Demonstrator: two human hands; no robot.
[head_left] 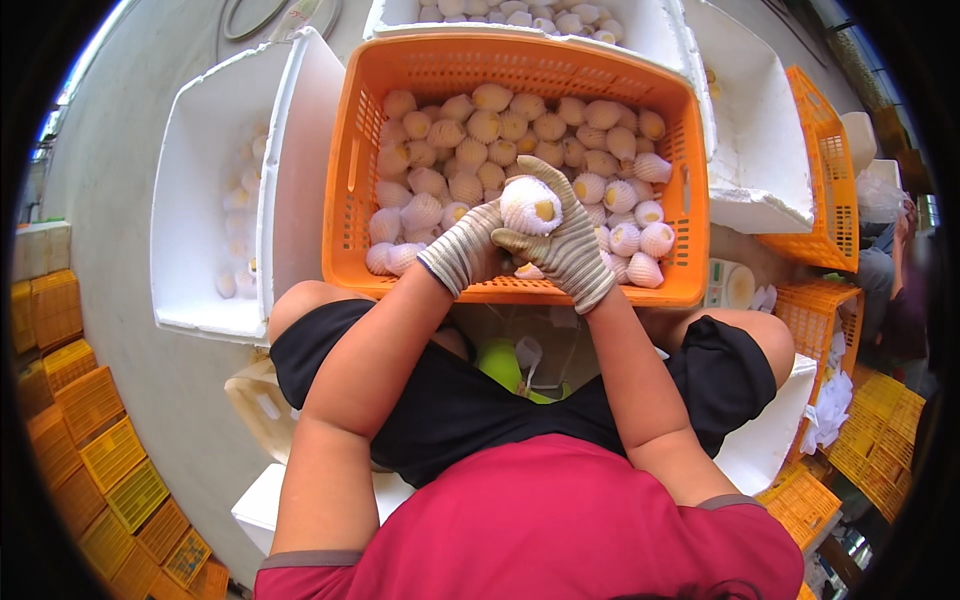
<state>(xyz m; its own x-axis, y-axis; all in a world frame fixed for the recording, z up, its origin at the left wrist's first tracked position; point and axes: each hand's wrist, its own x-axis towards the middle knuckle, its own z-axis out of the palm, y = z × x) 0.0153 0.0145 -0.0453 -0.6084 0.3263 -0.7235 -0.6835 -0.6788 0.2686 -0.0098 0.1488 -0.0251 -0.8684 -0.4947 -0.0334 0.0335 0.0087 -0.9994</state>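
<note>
Between my two gloved hands is a round yellow fruit in a white foam net (527, 207), held over the near part of an orange plastic crate (690, 230). My left hand (468, 245) is closed against its left side. My right hand (562, 230) curls around the right side and underneath, thumb and fingers bent about it. Yellow skin shows through the opening of the net. Below lie many more net-wrapped fruits (485, 126), filling the crate's floor in a loose layer. The fingertips of my left hand are partly hidden behind the fruit.
White foam boxes with wrapped fruits stand at the left (285, 170) and beyond the crate (655, 35); another foam box (760, 140) is at the right. Stacked orange and yellow crates (90, 410) line the far left. Another person (900, 280) sits at the right edge.
</note>
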